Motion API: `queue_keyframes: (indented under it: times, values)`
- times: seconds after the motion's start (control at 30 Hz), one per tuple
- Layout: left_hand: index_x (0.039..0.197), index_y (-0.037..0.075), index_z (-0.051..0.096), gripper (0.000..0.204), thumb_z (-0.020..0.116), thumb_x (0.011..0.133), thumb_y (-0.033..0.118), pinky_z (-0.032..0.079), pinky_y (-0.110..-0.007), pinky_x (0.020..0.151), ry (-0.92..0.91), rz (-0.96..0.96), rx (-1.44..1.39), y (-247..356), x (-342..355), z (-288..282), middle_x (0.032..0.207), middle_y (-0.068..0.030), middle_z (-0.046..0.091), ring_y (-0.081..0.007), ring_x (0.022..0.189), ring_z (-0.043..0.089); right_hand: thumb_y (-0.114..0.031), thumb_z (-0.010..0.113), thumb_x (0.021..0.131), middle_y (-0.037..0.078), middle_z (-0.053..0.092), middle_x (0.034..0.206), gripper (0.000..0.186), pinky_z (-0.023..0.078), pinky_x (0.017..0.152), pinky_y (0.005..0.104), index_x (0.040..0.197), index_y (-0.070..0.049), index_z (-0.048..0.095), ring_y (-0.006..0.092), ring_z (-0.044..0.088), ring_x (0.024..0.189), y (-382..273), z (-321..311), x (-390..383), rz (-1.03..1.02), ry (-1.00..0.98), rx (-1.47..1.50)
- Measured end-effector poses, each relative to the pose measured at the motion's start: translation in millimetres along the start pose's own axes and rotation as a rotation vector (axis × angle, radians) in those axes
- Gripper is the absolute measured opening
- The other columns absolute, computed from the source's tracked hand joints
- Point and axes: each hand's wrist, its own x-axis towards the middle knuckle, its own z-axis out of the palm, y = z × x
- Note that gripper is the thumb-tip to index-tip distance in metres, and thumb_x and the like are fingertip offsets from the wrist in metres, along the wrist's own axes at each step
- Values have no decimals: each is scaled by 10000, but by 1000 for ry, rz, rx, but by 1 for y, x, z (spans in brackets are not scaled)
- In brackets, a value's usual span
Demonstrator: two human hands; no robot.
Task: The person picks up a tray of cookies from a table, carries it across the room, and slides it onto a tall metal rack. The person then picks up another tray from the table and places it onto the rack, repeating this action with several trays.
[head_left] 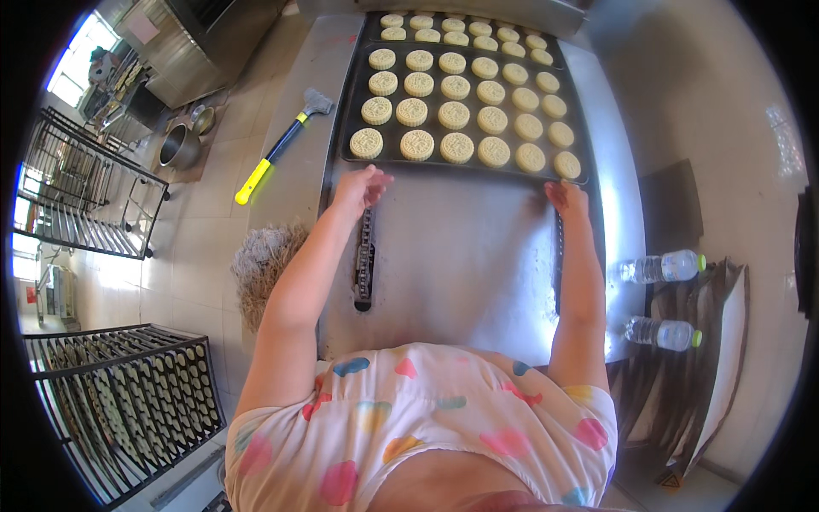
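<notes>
A dark baking tray (465, 171) lies on the metal worktop in front of me, with rows of pale round mooncakes (456, 148) stamped with a raised pattern. Just below the tray's near left corner is my left hand (362, 189), its fingers apart and nothing in them. My right hand (568, 201) is at the near right corner, fingers loosely bent inward and holding nothing that I can see. Whether its top touches the rim I cannot tell. Behind this tray, a second tray of mooncakes (455, 38) reaches toward a metal machine edge.
Slots with chains (365, 256) run along the metal table (461, 256). A scraper with a yellow handle (275, 162) and a bristly brush (266, 256) lie left. Two water bottles (664, 267) lie right. Racks (128, 410), one loaded with trays, and a metal pot (180, 147) stand on the floor.
</notes>
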Motion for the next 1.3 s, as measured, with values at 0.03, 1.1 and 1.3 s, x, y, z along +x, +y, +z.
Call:
queue_keyframes:
  times: [0.03,1.1,1.3]
  values:
    - [1030,52,561,258,475,935,276,426,-199,522,-64,11,36,-5,-18,7,968,-105,656,-92,625,536,-71,512,873,229,621,899,208,569,668,355,1007,87,492,300,643,790,5,-4,-6,-15,-42,-23]
    - [1041,32,575,241,594,868,198,484,-266,676,450,310,-74,-230,-620,-360,977,-76,633,-135,773,580,-155,542,890,102,641,897,171,483,641,260,1008,-36,575,153,603,763,392,294,-589,450,-1477,-485]
    - [1039,40,580,235,586,870,203,489,-267,680,829,404,-266,-272,-695,-446,960,-77,639,-132,764,584,-158,506,904,115,646,923,192,511,674,260,1032,-26,562,148,619,777,484,383,-703,576,-1746,-608]
